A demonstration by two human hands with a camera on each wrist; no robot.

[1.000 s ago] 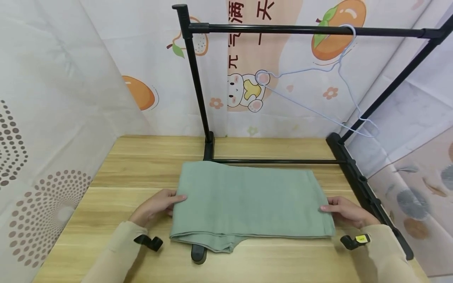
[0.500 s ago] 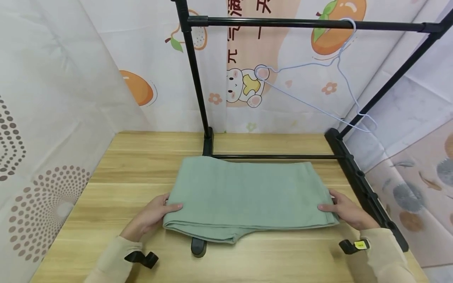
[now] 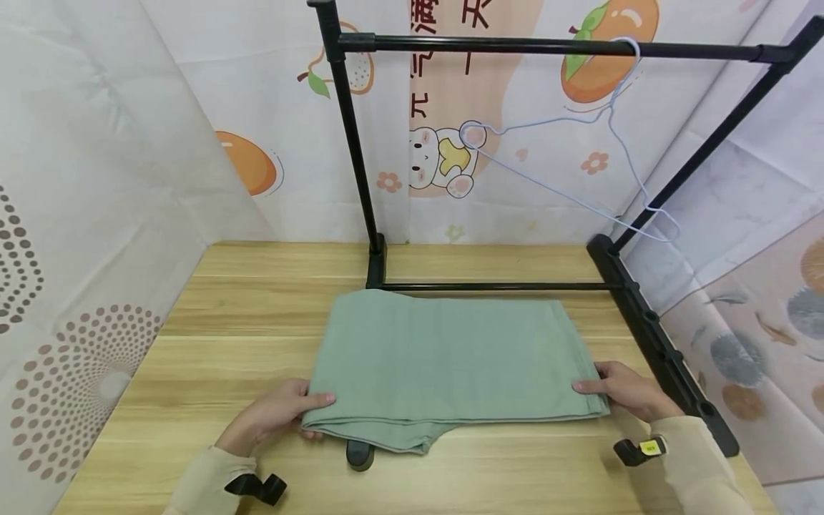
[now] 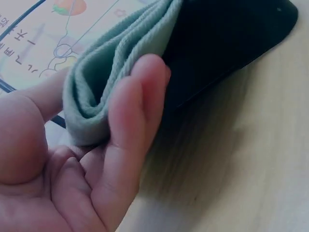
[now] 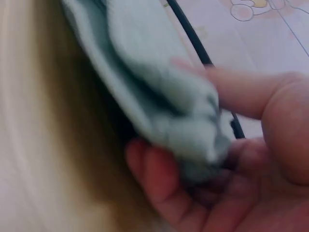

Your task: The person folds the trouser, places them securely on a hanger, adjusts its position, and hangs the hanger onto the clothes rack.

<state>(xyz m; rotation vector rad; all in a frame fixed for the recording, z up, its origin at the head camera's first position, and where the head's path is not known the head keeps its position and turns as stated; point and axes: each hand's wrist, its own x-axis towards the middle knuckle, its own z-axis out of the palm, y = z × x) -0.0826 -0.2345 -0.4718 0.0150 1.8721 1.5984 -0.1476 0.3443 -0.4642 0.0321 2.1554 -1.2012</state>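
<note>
Folded sage-green trousers (image 3: pixel 450 357) lie lengthwise across the middle of the head view, the crotch point sticking out at the lower edge. My left hand (image 3: pixel 277 413) grips their left end, thumb on top and fingers beneath. In the left wrist view the stacked cloth layers (image 4: pixel 89 113) show between thumb and fingers. At the opposite end my right hand (image 3: pixel 631 390) pinches the hem side, thumb above. The right wrist view shows the layered hem (image 5: pixel 164 106) between thumb and curled fingers.
A black garment rack (image 3: pixel 489 45) stands behind, its left foot (image 3: pixel 360 455) poking out from under the trousers. From its top bar hangs a pale blue wire hanger (image 3: pixel 553 121). Below is a wooden tabletop (image 3: pixel 212 343); printed cloth (image 3: pixel 129 179) walls surround it.
The trousers' left end and lower edge swung toward me, then settled slightly back. My left hand slid lower and closer to the front corner. Both hands kept their hold.
</note>
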